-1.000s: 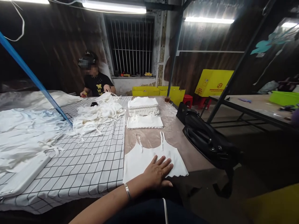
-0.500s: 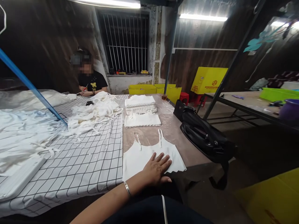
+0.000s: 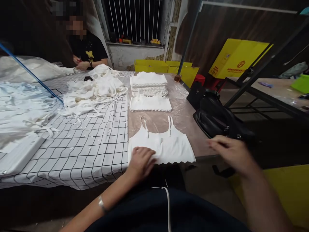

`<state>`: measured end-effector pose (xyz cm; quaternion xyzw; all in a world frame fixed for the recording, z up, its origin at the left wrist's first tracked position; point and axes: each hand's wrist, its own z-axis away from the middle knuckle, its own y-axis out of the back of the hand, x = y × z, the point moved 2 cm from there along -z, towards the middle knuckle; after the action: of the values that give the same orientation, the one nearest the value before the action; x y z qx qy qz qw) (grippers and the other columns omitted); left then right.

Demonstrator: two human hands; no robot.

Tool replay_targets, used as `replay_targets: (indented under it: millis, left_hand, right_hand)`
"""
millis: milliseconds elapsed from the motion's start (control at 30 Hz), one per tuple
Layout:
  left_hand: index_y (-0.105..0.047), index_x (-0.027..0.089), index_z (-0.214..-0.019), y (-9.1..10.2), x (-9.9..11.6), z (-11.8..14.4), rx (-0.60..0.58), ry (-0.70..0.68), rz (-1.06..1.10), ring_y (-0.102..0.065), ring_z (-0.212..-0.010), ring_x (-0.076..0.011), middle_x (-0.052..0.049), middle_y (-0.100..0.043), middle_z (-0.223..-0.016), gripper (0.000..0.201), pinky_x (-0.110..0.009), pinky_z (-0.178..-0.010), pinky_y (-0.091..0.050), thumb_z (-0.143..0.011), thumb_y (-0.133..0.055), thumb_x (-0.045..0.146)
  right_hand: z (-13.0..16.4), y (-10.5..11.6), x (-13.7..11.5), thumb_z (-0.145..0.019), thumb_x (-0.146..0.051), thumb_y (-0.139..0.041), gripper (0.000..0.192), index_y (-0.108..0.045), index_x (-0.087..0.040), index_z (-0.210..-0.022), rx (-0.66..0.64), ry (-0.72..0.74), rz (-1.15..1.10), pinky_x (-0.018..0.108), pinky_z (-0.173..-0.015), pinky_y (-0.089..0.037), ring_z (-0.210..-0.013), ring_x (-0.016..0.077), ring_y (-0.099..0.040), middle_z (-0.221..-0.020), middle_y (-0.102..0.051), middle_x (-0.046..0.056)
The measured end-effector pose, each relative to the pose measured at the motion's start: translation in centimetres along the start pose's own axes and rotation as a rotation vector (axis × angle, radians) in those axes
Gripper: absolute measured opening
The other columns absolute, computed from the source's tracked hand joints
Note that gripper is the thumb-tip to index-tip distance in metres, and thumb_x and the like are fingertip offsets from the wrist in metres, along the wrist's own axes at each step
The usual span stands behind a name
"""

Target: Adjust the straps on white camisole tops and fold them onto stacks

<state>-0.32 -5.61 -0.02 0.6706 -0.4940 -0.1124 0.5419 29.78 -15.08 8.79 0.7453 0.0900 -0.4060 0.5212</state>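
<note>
Now left hand (image 3: 141,161) fingers (image 3: 147,154) press white camisole (image 3: 166,145).

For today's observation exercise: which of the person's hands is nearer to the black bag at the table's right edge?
Right. The right hand hovers blurred just in front of the black bag, off the table edge. The left hand rests on the white camisole top, farther from the bag.

One head-worn camera looks forward and down, close over the table (image 3: 183,122), its right side somewhat blurred.
</note>
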Motion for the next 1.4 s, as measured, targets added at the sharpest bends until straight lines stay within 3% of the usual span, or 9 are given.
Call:
replay_targets:
  millis: [67,200,433,533,700,867,1133,1233,1400]
  left_hand:
    - [-0.064,0.017,-0.104,1.7,-2.3,2.2,0.079,0.248,-0.152,-0.059,-0.090,-0.0253,-0.011,-0.068,-0.096,0.030,-0.040,-0.083,-0.039,-0.095,-0.041,0.035]
    - [-0.062,0.017,-0.103,3.3,-4.5,4.0,0.031,0.609,-0.374,-0.055,-0.090,-0.0298,-0.012,-0.063,-0.095,0.037,-0.043,-0.080,-0.036,-0.091,-0.047,0.049]
    - [-0.056,0.018,-0.081,2.7,-3.3,1.6,-0.060,0.684,-0.250,-0.054,-0.090,-0.0279,-0.009,-0.061,-0.089,0.025,-0.043,-0.079,-0.033,-0.088,-0.051,0.042]
    - [-0.048,0.020,-0.071,2.8,-3.3,1.1,0.004,0.718,-0.005,-0.054,-0.080,-0.0236,-0.005,-0.058,-0.075,0.020,-0.038,-0.074,-0.036,-0.086,-0.049,0.032]
    - [-0.043,0.022,-0.075,4.9,-4.2,-0.1,0.204,0.939,0.922,-0.044,-0.048,-0.0101,0.007,-0.044,-0.055,0.033,-0.021,-0.050,-0.034,-0.071,-0.069,0.042]
    - [-0.051,0.017,-0.080,9.3,-7.5,-6.9,0.184,1.035,1.316,-0.056,-0.053,-0.0084,0.001,-0.059,-0.066,0.028,-0.018,-0.051,-0.045,-0.067,-0.075,0.009]
    - [-0.061,0.011,-0.085,16.8,-15.6,-24.8,0.375,0.702,1.114,-0.058,-0.057,-0.0080,-0.004,-0.059,-0.070,0.019,-0.018,-0.056,-0.050,-0.080,-0.056,-0.006]
    - [-0.062,0.011,-0.084,15.7,-18.6,-27.3,0.393,0.719,1.012,-0.060,-0.061,-0.0098,-0.003,-0.059,-0.069,0.021,-0.022,-0.061,-0.051,-0.077,-0.057,-0.008]
    - [-0.060,0.012,-0.070,7.9,-22.6,-24.3,0.207,0.968,0.824,-0.054,-0.051,-0.0103,-0.001,-0.057,-0.060,0.021,-0.027,-0.057,-0.050,-0.066,-0.069,-0.007]
  right_hand:
    - [-0.3,-2.7,1.2,-0.077,-0.041,-0.069,0.024,-0.061,-0.021,-0.068,-0.061,-0.074,0.092,0.031,-0.063,-0.046,-0.067,0.0197,-0.058,-0.069,-0.060,0.003]
    - [-0.8,-6.9,2.8,-0.067,-0.048,-0.069,0.029,-0.055,-0.022,-0.068,-0.116,-0.130,0.309,0.032,-0.066,-0.044,-0.073,0.0230,-0.059,-0.074,-0.060,0.004]
    - [-1.0,-7.1,4.5,-0.063,-0.050,-0.067,0.031,-0.054,-0.023,-0.068,-0.084,-0.152,0.321,0.032,-0.062,-0.042,-0.069,0.0228,-0.058,-0.070,-0.059,0.004]
    - [-0.7,-6.7,4.1,-0.065,-0.052,-0.063,0.035,-0.046,-0.023,-0.056,-0.174,-0.169,0.114,0.029,-0.053,-0.036,-0.054,0.0172,-0.048,-0.054,-0.049,-0.001]
    - [-1.5,-5.2,1.6,-0.060,-0.055,-0.073,0.043,-0.046,-0.023,-0.068,-0.178,-0.353,-0.592,0.024,-0.045,-0.038,-0.050,0.0129,-0.046,-0.057,-0.049,-0.004]
    - [-9.2,-4.1,-2.0,-0.061,-0.030,-0.079,0.034,-0.048,-0.023,-0.073,-0.177,-0.370,-0.804,0.021,-0.044,-0.044,-0.052,0.0112,-0.048,-0.062,-0.049,-0.005]
    - [-27.4,-3.3,-11.3,-0.083,-0.010,-0.062,0.026,-0.040,-0.021,-0.073,0.054,-0.096,-0.947,0.013,-0.045,-0.040,-0.051,0.0062,-0.046,-0.064,-0.050,-0.006]
    - [-30.3,-6.0,-11.1,-0.086,-0.007,-0.058,0.023,-0.042,-0.020,-0.075,0.010,-0.173,-0.824,0.016,-0.045,-0.041,-0.050,0.0071,-0.049,-0.064,-0.054,-0.005]
    - [-28.9,-13.6,-5.9,-0.076,-0.005,-0.071,0.031,-0.044,-0.019,-0.072,-0.189,-0.398,-0.511,0.018,-0.043,-0.043,-0.044,0.0076,-0.048,-0.054,-0.052,-0.006]
